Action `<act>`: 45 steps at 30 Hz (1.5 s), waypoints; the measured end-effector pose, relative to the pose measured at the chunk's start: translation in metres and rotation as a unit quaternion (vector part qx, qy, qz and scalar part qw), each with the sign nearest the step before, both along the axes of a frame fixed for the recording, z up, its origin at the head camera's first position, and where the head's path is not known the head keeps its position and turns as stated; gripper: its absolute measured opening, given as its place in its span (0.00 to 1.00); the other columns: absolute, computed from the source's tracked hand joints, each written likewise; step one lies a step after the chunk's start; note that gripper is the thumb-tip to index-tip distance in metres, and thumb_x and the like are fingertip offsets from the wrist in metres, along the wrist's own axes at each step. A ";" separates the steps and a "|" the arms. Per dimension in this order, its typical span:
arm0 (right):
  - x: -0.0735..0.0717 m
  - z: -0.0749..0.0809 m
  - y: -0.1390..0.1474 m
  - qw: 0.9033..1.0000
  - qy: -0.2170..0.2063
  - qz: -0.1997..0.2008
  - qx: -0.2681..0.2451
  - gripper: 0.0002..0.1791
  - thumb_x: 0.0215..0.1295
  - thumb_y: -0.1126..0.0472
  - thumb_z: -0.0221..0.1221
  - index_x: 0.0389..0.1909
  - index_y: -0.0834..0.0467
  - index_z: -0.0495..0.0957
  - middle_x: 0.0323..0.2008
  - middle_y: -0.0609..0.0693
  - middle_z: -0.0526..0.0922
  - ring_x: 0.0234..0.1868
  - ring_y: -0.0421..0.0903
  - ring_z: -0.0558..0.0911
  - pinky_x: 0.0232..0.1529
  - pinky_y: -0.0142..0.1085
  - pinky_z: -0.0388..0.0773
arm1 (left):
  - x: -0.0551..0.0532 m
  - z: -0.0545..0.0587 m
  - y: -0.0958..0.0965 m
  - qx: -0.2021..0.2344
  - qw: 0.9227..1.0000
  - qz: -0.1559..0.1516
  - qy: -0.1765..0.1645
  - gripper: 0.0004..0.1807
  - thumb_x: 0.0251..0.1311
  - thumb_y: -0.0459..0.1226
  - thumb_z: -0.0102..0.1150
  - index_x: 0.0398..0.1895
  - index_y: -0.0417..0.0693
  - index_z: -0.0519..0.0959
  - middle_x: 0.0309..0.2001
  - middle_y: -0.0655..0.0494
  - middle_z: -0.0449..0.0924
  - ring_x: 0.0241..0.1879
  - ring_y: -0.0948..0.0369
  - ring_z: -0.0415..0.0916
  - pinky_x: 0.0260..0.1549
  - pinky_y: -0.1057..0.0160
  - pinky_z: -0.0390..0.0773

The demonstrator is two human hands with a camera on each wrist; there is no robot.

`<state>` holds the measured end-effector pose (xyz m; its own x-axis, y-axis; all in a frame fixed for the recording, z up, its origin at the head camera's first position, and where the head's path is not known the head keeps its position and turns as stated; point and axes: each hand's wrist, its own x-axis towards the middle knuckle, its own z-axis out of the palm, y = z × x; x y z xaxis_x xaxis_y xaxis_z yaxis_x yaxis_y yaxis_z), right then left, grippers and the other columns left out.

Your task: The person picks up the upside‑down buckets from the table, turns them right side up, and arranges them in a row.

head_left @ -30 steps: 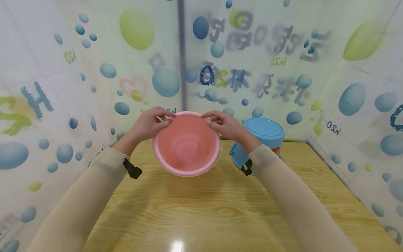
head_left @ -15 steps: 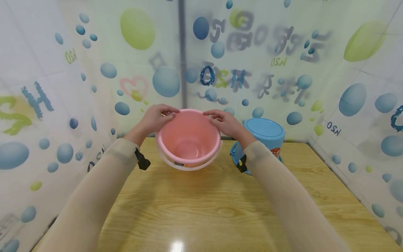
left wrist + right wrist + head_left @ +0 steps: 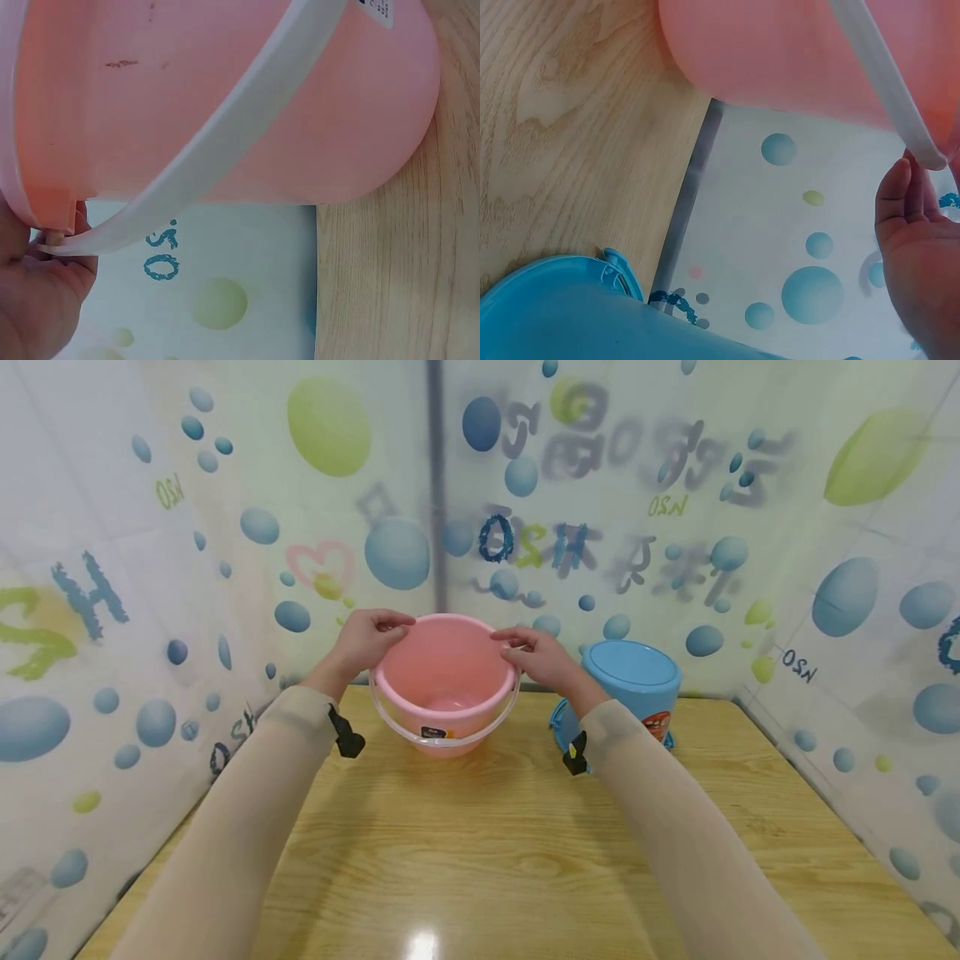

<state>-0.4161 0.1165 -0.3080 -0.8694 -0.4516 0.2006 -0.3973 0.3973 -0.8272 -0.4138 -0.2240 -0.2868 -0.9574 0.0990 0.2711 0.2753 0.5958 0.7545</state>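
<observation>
A pink bucket stands upright at the back of the table, its mouth tipped slightly toward me in the head view. Its pale handle hangs down across the front, below a dark label. My left hand grips the rim on the left side; in the left wrist view its fingers curl around the spot where the handle joins. On the opposite side my right hand holds the rim, thumb and fingers by the handle's other end in the right wrist view. Some fingertips are hidden behind the rim.
A blue bucket sits upside down at the back right, close to my right forearm, its wide rim on the wooden table. Walls covered with a dotted sheet enclose the back and both sides.
The pink bucket has tilted back from facing me to nearly upright and lowered toward the table. Its handle and label have come into view. Both hands stay at the rim.
</observation>
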 end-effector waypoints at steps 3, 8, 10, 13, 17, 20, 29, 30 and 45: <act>0.000 0.000 0.001 1.000 -0.001 0.001 -0.002 0.24 0.86 0.52 0.58 0.76 0.50 0.77 0.68 0.59 0.80 0.61 0.59 0.85 0.61 0.54 0.86 | -0.001 -0.002 0.001 0.010 1.000 0.005 0.001 0.18 0.83 0.41 0.58 0.67 0.46 0.86 0.61 0.40 0.88 0.56 0.47 0.87 0.52 0.56 0.88; 0.003 -0.002 0.003 1.000 -0.005 0.005 0.003 0.25 0.84 0.52 0.59 0.77 0.51 0.76 0.67 0.59 0.81 0.62 0.57 0.85 0.65 0.56 0.85 | -0.003 -0.005 -0.001 0.025 1.000 0.012 -0.002 0.19 0.84 0.40 0.57 0.68 0.44 0.85 0.63 0.39 0.86 0.59 0.45 0.86 0.58 0.50 0.87; 0.004 -0.003 0.003 1.000 -0.012 0.008 -0.001 0.26 0.84 0.52 0.60 0.78 0.51 0.76 0.67 0.59 0.81 0.62 0.56 0.84 0.65 0.55 0.84 | -0.004 -0.007 -0.002 0.032 0.999 0.017 -0.008 0.19 0.84 0.40 0.57 0.68 0.44 0.85 0.63 0.39 0.86 0.60 0.45 0.85 0.59 0.49 0.86; 0.004 -0.005 0.004 1.000 -0.026 0.013 -0.011 0.28 0.82 0.51 0.62 0.79 0.50 0.75 0.69 0.59 0.79 0.64 0.56 0.83 0.69 0.59 0.81 | -0.005 -0.009 -0.004 0.040 0.999 0.021 -0.015 0.19 0.84 0.41 0.57 0.69 0.45 0.84 0.64 0.39 0.85 0.61 0.45 0.84 0.60 0.50 0.86; 0.003 -0.008 0.006 0.999 -0.030 0.022 -0.015 0.32 0.79 0.51 0.65 0.80 0.49 0.73 0.72 0.58 0.77 0.68 0.58 0.81 0.73 0.62 0.77 | -0.004 -0.011 -0.007 0.053 0.998 0.017 -0.021 0.20 0.84 0.43 0.58 0.70 0.47 0.84 0.66 0.40 0.85 0.61 0.47 0.85 0.56 0.58 0.87; 0.003 -0.010 0.008 0.999 -0.029 0.027 -0.010 0.35 0.78 0.50 0.66 0.82 0.48 0.71 0.73 0.57 0.75 0.69 0.59 0.80 0.73 0.62 0.77 | -0.003 -0.013 -0.011 0.069 0.997 0.003 -0.030 0.21 0.82 0.45 0.60 0.71 0.49 0.84 0.65 0.40 0.85 0.55 0.52 0.86 0.49 0.66 0.86; -0.001 -0.016 0.011 0.999 -0.027 0.039 -0.008 0.38 0.79 0.48 0.65 0.85 0.47 0.66 0.76 0.56 0.72 0.72 0.59 0.79 0.74 0.62 0.76 | 0.002 -0.026 -0.024 0.068 0.994 -0.063 -0.055 0.35 0.76 0.53 0.66 0.83 0.61 0.72 0.71 0.41 0.78 0.49 0.57 0.84 0.43 0.70 0.86; -0.001 -0.017 0.012 0.999 -0.024 0.038 -0.006 0.38 0.79 0.48 0.65 0.86 0.47 0.66 0.76 0.56 0.72 0.72 0.59 0.79 0.74 0.61 0.77 | 0.002 -0.028 -0.025 0.065 0.994 -0.066 -0.054 0.36 0.76 0.55 0.66 0.83 0.62 0.71 0.71 0.41 0.78 0.51 0.55 0.83 0.44 0.70 0.85; 0.002 -0.025 0.005 1.000 -0.003 0.015 -0.014 0.37 0.85 0.45 0.59 0.87 0.47 0.62 0.84 0.54 0.67 0.70 0.59 0.80 0.68 0.56 0.83 | 0.005 -0.042 -0.025 0.095 0.993 -0.036 -0.051 0.40 0.76 0.60 0.64 0.86 0.61 0.67 0.76 0.42 0.77 0.69 0.45 0.80 0.59 0.61 0.83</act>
<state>-0.4146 0.1217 -0.3326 -0.8568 -0.4720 0.2077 -0.4032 0.3620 -0.8405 -0.4093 -0.2492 -0.3286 -0.9733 0.1240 0.1932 0.2279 0.4211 0.8779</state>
